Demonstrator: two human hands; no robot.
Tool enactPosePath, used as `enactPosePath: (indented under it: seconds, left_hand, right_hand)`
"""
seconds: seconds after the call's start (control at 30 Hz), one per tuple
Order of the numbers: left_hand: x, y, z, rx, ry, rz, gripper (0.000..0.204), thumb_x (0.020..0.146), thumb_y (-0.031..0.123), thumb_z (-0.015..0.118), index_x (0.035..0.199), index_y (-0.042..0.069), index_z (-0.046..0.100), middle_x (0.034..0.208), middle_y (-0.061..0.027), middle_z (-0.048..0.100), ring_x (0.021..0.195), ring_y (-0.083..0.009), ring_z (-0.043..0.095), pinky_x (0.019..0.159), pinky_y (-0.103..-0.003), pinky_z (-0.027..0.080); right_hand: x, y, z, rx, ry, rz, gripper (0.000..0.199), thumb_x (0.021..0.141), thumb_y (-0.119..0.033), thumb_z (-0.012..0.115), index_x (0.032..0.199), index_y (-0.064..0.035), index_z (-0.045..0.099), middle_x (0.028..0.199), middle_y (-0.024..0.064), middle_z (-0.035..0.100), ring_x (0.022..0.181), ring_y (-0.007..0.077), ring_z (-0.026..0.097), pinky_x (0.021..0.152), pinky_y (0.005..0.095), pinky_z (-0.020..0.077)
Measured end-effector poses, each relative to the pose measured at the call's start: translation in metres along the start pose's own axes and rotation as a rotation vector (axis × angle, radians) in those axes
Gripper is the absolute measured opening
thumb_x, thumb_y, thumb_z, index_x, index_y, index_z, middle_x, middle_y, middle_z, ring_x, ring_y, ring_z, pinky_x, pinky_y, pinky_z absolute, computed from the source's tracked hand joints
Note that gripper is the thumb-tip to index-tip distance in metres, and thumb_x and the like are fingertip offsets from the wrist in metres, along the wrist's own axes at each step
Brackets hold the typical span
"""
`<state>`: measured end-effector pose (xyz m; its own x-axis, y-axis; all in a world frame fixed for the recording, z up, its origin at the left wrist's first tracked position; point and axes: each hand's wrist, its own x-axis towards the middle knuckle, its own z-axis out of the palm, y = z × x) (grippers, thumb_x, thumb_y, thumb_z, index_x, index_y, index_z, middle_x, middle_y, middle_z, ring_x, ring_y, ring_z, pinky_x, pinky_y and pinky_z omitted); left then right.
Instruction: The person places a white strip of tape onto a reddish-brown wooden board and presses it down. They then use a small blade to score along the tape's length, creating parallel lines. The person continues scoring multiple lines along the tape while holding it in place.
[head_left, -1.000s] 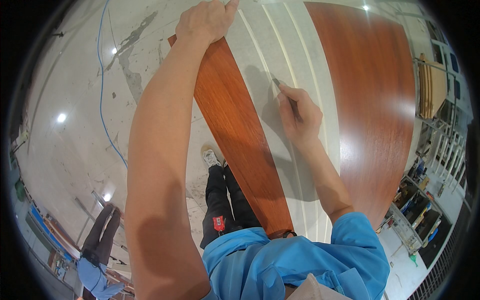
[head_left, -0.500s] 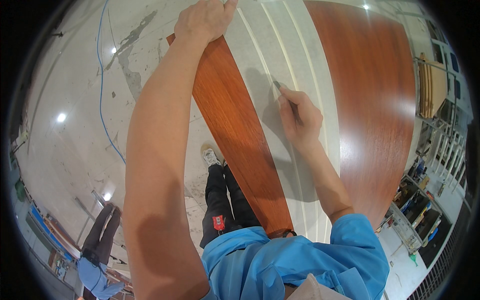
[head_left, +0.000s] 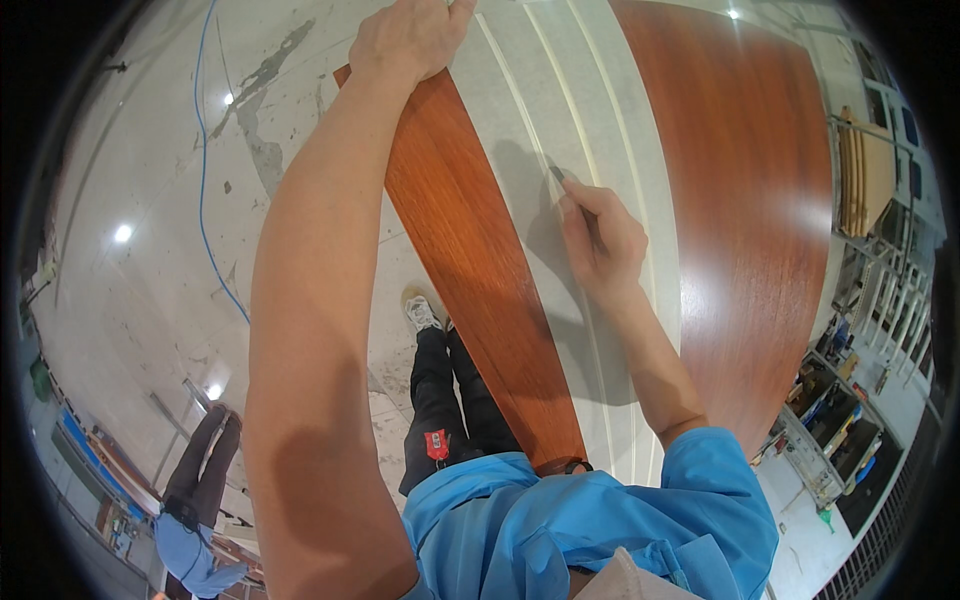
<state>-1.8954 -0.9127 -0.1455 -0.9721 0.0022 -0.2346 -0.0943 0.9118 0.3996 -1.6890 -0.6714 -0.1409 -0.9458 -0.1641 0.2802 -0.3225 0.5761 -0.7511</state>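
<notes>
My right hand point(head_left: 608, 240) is closed round a slim dark hand tool point(head_left: 559, 176); its kind is not clear. The tool's tip rests by a pale raised line on the light grey panel section point(head_left: 525, 130). My left hand point(head_left: 408, 42) reaches far ahead, over the far end of the reddish-brown wood-grain strip point(head_left: 470, 240). The picture's upper edge cuts off most of its fingers, so its grip is hidden. The strip runs along the left side of the grey section, its near end close to my waist.
To the right of the grey section lies a wide glossy wood-grain panel point(head_left: 745, 200). A blue hose point(head_left: 203, 190) crosses the stained floor at left. Another person point(head_left: 195, 520) stands at lower left. A cart with tools point(head_left: 835, 430) and stacked boards point(head_left: 862, 180) are at right.
My right hand and the tool have slid slightly toward me along the pale line. My left hand stays in place.
</notes>
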Motion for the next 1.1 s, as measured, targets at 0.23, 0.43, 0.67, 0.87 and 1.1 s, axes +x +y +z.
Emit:
enactPosePath:
  seconds: [0.23,0.43,0.67,0.87,1.1]
  left_hand:
    - [0.005,-0.003,0.009,0.008,-0.003,0.023,0.074,0.113,0.052,0.037,0.106,-0.01,0.078,0.112,-0.036,0.074,0.113,-0.0508,0.071,0.104,-0.056,0.054]
    - [0.005,-0.002,0.009,0.006,-0.02,0.014,0.075,0.114,0.052,0.036,0.105,-0.01,0.077,0.111,-0.0361,0.074,0.111,-0.0505,0.071,0.104,-0.056,0.054]
    - [0.003,-0.004,0.011,0.021,-0.002,0.038,0.076,0.113,0.053,0.036,0.105,-0.01,0.077,0.111,-0.0359,0.074,0.113,-0.0502,0.071,0.104,-0.056,0.053]
    - [0.006,-0.004,0.018,0.007,-0.006,0.013,0.077,0.113,0.054,0.036,0.105,-0.01,0.077,0.112,-0.0361,0.074,0.113,-0.05,0.071,0.104,-0.055,0.053]
    - [0.007,-0.006,0.02,0.029,0.006,0.03,0.077,0.113,0.054,0.035,0.105,-0.01,0.077,0.111,-0.0359,0.074,0.112,-0.05,0.071,0.104,-0.055,0.054]
  right_hand:
    - [-0.003,0.008,0.003,-0.025,-0.002,-0.024,0.021,0.094,0.008,0.072,0.114,0.0002,0.071,0.091,0.0119,0.073,0.071,0.0228,0.07,0.063,0.0325,0.0524]
    - [-0.006,0.007,0.001,-0.011,-0.01,-0.012,0.022,0.093,0.009,0.072,0.113,0.0005,0.071,0.092,0.012,0.073,0.073,0.0234,0.071,0.063,0.0327,0.0529]
    - [-0.009,0.006,-0.001,-0.014,-0.01,-0.018,0.023,0.092,0.01,0.072,0.113,0.0005,0.072,0.093,0.0119,0.074,0.074,0.0239,0.072,0.064,0.0332,0.054]
    - [-0.013,0.013,0.002,-0.013,-0.012,-0.013,0.024,0.092,0.011,0.072,0.113,0.0006,0.072,0.092,0.0117,0.074,0.074,0.0237,0.072,0.064,0.0331,0.0542]
    - [-0.017,0.015,0.002,-0.018,-0.006,-0.014,0.023,0.093,0.01,0.072,0.114,0.0008,0.072,0.09,0.0116,0.073,0.074,0.0237,0.072,0.064,0.0331,0.054]
